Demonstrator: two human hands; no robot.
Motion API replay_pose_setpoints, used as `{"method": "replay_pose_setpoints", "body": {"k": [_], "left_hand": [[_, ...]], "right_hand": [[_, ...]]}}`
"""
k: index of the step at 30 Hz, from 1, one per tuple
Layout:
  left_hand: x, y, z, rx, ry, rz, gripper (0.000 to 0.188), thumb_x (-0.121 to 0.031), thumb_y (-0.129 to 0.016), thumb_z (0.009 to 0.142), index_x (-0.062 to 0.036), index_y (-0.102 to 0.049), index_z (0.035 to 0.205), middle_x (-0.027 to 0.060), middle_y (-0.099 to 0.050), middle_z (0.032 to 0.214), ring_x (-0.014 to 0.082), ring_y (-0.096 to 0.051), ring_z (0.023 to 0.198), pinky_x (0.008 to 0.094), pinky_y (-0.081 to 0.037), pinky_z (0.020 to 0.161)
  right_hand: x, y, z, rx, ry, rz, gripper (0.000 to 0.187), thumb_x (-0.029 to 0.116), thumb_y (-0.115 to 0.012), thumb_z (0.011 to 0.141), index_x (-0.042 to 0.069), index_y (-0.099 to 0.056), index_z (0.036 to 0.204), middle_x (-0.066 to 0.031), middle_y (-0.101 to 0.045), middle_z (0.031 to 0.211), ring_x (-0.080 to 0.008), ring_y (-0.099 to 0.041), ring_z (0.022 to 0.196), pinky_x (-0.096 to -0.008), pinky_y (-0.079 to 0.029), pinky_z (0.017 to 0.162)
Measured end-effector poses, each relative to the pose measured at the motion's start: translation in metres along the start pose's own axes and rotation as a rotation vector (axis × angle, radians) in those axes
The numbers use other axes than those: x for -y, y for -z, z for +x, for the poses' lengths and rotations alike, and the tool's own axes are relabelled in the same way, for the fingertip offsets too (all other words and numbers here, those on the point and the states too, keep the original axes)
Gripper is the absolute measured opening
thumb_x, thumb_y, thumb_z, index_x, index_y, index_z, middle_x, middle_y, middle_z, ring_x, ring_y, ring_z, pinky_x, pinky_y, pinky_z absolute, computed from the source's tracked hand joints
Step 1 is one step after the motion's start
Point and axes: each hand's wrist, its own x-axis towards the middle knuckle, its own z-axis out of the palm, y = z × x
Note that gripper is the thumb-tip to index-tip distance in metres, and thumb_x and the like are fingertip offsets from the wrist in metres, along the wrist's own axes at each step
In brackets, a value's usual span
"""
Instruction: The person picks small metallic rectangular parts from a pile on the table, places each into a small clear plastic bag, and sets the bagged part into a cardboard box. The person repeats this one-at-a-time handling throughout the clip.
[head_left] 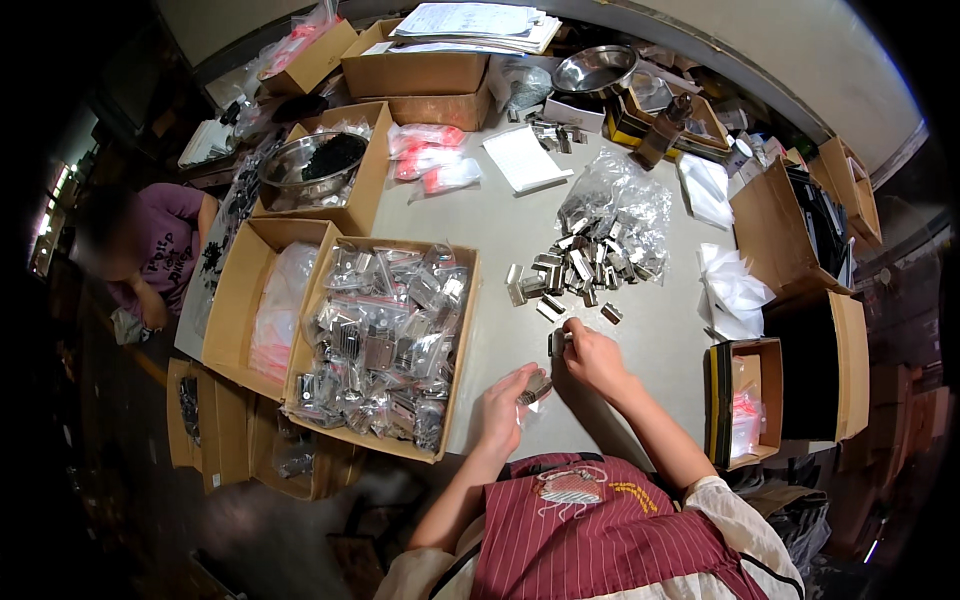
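Toward the table's point(665, 372) near edge, your left grip point(502, 406) is closed around a small clear plastic bag point(535, 401) with silvery metal inside; your right grip point(597, 357), farther in, pinches a small, dark-silver metal piece point(556, 343). That piece should feel light, stiff and slick, hardly fragile; take it by its long sides, minding the edges. The bag is likely limp and slippery, so hold it near its mouth.

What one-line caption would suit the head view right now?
Left hand holding a small clear bag with metal parts, right hand gripping a metal piece, near a loose pile.
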Motion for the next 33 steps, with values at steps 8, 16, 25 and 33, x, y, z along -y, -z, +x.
{"method": "replay_pose_setpoints", "body": {"k": [8, 16, 25, 33], "left_hand": [[-0.002, 0.001, -0.001, -0.005, -0.005, 0.01, 0.036, -0.014, -0.056, 0.101, 0.0124, -0.059, 0.125, 0.0192, -0.067, 0.116, 0.0245, -0.068, 0.103, 0.0383, -0.057, 0.092], [-0.004, 0.002, -0.004, -0.041, -0.049, -0.007, 0.037, -0.015, -0.054, 0.102, 0.012, -0.059, 0.126, 0.0179, -0.067, 0.117, 0.0224, -0.066, 0.106, 0.0355, -0.056, 0.093], [-0.003, -0.009, 0.001, 0.192, 0.048, -0.088, 0.031, -0.018, -0.054, 0.102, 0.0042, -0.061, 0.123, 0.0077, -0.067, 0.103, 0.016, -0.064, 0.091, 0.0311, -0.053, 0.081], [-0.003, -0.001, 0.002, 0.226, 0.108, -0.07, 0.041, -0.001, -0.057, 0.085, 0.0052, -0.06, 0.126, 0.011, -0.067, 0.113, 0.0181, -0.065, 0.099, 0.0314, -0.053, 0.084]], "right_hand": [[0.015, 0.002, 0.015, 0.06, -0.064, 0.079, 0.024, 0.016, -0.06, 0.088, 0.004, -0.054, 0.108, -0.0198, -0.068, 0.085, -0.0412, -0.065, 0.078, -0.0506, -0.051, 0.069], [0.012, 0.001, 0.011, 0.116, -0.097, 0.247, 0.019, 0.015, -0.064, 0.085, 0.002, -0.059, 0.099, -0.0127, -0.067, 0.073, -0.0279, -0.066, 0.065, -0.0389, -0.051, 0.056], [0.02, 0.035, -0.002, 0.661, -0.367, 1.1, 0.024, 0.009, -0.059, 0.095, -0.001, -0.065, 0.116, -0.0047, -0.072, 0.093, -0.0072, -0.064, 0.062, -0.0195, -0.046, 0.049], [0.028, 0.036, -0.028, 0.432, -0.363, 1.158, 0.03, 0.003, -0.065, 0.088, 0.001, -0.066, 0.118, 0.0005, -0.066, 0.092, -0.0072, -0.058, 0.067, -0.0198, -0.045, 0.058]]}}
